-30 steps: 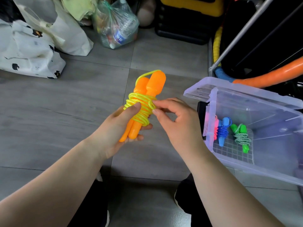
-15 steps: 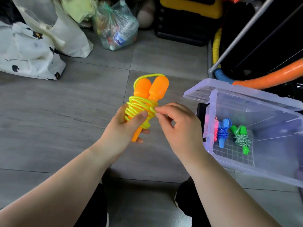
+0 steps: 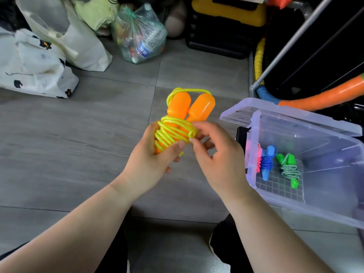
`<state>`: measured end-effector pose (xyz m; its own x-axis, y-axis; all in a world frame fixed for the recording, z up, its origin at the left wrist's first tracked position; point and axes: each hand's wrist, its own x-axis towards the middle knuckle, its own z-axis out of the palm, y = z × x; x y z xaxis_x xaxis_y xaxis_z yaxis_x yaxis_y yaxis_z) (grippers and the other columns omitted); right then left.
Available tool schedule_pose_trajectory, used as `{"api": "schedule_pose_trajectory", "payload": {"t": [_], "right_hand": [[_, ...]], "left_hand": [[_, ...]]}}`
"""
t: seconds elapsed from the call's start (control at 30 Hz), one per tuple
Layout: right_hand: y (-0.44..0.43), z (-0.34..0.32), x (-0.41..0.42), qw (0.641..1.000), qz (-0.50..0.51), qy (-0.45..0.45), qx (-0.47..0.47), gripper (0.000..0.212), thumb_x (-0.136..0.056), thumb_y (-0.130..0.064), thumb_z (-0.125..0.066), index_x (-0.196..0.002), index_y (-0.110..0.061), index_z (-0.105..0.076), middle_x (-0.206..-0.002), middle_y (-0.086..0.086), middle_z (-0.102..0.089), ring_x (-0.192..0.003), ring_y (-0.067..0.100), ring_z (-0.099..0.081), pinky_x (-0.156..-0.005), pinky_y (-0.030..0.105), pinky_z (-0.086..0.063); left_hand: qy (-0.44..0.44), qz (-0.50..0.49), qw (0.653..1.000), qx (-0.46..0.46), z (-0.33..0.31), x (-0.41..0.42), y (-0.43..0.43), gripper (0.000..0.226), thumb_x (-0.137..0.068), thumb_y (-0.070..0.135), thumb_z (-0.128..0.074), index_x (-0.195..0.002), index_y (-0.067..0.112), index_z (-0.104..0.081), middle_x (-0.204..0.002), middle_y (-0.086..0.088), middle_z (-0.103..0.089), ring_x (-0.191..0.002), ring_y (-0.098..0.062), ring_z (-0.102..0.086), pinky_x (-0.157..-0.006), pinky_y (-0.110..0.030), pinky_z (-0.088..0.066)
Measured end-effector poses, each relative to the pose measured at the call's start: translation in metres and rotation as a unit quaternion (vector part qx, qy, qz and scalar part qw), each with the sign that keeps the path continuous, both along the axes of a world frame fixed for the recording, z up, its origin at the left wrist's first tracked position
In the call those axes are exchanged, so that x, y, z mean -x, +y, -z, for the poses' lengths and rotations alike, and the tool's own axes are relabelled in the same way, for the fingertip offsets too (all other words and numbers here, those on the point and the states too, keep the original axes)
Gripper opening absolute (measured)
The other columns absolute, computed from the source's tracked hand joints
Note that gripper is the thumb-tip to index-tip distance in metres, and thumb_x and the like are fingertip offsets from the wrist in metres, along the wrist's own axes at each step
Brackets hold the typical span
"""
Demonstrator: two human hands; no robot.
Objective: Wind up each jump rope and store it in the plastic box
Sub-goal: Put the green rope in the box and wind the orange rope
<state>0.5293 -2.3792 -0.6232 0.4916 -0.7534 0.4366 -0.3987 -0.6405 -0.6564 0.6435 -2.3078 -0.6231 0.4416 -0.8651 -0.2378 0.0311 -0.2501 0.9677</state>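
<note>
Left hand (image 3: 149, 162) and right hand (image 3: 218, 162) hold the rope (image 3: 173, 133), left of the box (image 3: 315, 211).
The left hand grips the orange handles (image 3: 179, 105), thumb pressed on the yellow coils. The right hand, directly beside it, pinches the cord at the coil edge between thumb and forefinger. The open box sits just right of the right hand, with three wound ropes (image 3: 266, 160) inside.

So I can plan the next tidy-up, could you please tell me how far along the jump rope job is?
Done: the pink rope, blue rope and green rope lie wound in the plastic box. In hand: the left grip holds the orange-handled rope, yellow cord wrapped round it; the right grip pinches that cord. Left: secure it, then box it.
</note>
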Motion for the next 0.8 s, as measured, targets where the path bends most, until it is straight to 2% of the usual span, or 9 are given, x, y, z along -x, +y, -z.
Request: {"api": "schedule_pose_trajectory", "payload": {"t": [0.13, 0.2, 0.3, 0.4, 0.47, 0.53, 0.6, 0.7, 0.8], "right_hand": [[0.000, 0.004, -0.002, 0.997, 0.026, 0.001, 0.070, 0.023, -0.079, -0.016, -0.053, -0.094, -0.005, -0.067, -0.071, 0.004, -0.066, -0.066, 0.010, -0.050, -0.054, 0.023, -0.043], [0.000, 0.004, -0.004, 0.997, 0.030, 0.002, 0.073, 0.023, -0.078, -0.015, -0.052, -0.093, -0.005, -0.067, -0.069, 0.004, -0.065, -0.067, 0.009, -0.048, -0.054, 0.020, -0.042], [-0.001, 0.005, -0.004, 0.996, 0.031, 0.014, 0.077, 0.026, -0.077, -0.015, -0.049, -0.093, -0.007, -0.067, -0.068, 0.003, -0.064, -0.065, 0.012, -0.049, -0.052, 0.024, -0.042], [0.000, 0.006, -0.006, 0.996, 0.042, 0.022, 0.078, 0.030, -0.074, -0.010, -0.046, -0.093, -0.006, -0.067, -0.067, 0.005, -0.065, -0.065, 0.014, -0.048, -0.053, 0.023, -0.042], [0.001, 0.003, -0.007, 0.999, 0.044, -0.014, 0.009, 0.029, -0.076, -0.009, -0.046, -0.094, -0.003, -0.067, -0.069, 0.003, -0.065, -0.065, 0.007, -0.050, -0.059, 0.012, -0.041], [0.003, 0.000, -0.009, 0.992, 0.045, -0.061, -0.099, 0.023, -0.078, -0.009, -0.051, -0.096, -0.004, -0.065, -0.071, -0.011, -0.060, -0.065, -0.007, -0.051, -0.063, 0.000, -0.039], [0.004, -0.002, -0.010, 0.981, 0.038, -0.081, -0.169, 0.021, -0.077, -0.009, -0.052, -0.094, -0.006, -0.064, -0.072, -0.021, -0.055, -0.065, -0.014, -0.052, -0.064, -0.001, -0.038], [0.004, -0.007, -0.011, 0.975, 0.021, -0.098, -0.197, 0.018, -0.077, -0.006, -0.053, -0.090, -0.009, -0.064, -0.071, -0.021, -0.054, -0.064, -0.016, -0.053, -0.061, -0.001, -0.037], [0.002, -0.010, -0.011, 0.975, 0.001, -0.098, -0.201, 0.020, -0.077, -0.005, -0.052, -0.091, -0.010, -0.066, -0.073, -0.018, -0.054, -0.065, -0.016, -0.053, -0.062, -0.001, -0.037]], "left_hand": [[0.008, -0.002, 1.000, -0.001, -0.002, 0.002, 0.000, 0.049, -0.065, 0.040, -0.056, -0.109, 0.024, -0.044, -0.074, 0.008, -0.061, -0.059, -0.001, -0.061, -0.047, -0.020, -0.050], [0.006, -0.002, 1.000, -0.006, -0.002, 0.001, 0.000, 0.050, -0.064, 0.040, -0.056, -0.110, 0.024, -0.044, -0.075, 0.008, -0.062, -0.060, -0.002, -0.061, -0.047, -0.020, -0.050], [0.005, -0.006, 1.000, -0.011, -0.002, 0.000, 0.000, 0.052, -0.065, 0.041, -0.056, -0.112, 0.024, -0.043, -0.076, 0.008, -0.062, -0.061, -0.002, -0.062, -0.047, -0.021, -0.050], [0.002, -0.016, 1.000, -0.016, -0.001, 0.000, 0.000, 0.045, -0.073, 0.039, -0.063, -0.111, 0.025, -0.043, -0.075, 0.009, -0.062, -0.060, -0.002, -0.061, -0.047, -0.021, -0.050], [0.020, -0.030, 0.999, -0.019, -0.002, 0.000, -0.002, 0.036, -0.077, 0.035, -0.065, -0.105, 0.026, -0.046, -0.073, 0.009, -0.062, -0.058, -0.001, -0.061, -0.047, -0.021, -0.050], [0.070, -0.050, 0.996, -0.023, -0.004, 0.000, -0.004, 0.024, -0.077, 0.035, -0.064, -0.095, 0.029, -0.049, -0.073, 0.009, -0.062, -0.055, -0.001, -0.062, -0.046, -0.020, -0.049], [0.152, -0.066, 0.986, -0.033, -0.006, 0.000, -0.005, 0.010, -0.085, 0.030, -0.056, -0.092, 0.025, -0.052, -0.076, 0.005, -0.062, -0.054, -0.004, -0.062, -0.045, -0.020, -0.047], [0.240, -0.052, 0.968, -0.056, -0.006, -0.001, -0.005, 0.022, -0.088, 0.035, -0.048, -0.099, 0.018, -0.056, -0.083, 0.000, -0.064, -0.057, -0.008, -0.064, -0.043, -0.019, -0.046], [0.259, -0.040, 0.964, -0.053, -0.006, -0.001, -0.004, 0.035, -0.076, 0.043, -0.052, -0.100, 0.017, -0.057, -0.084, -0.001, -0.064, -0.058, -0.008, -0.064, -0.043, -0.019, -0.046]]}}
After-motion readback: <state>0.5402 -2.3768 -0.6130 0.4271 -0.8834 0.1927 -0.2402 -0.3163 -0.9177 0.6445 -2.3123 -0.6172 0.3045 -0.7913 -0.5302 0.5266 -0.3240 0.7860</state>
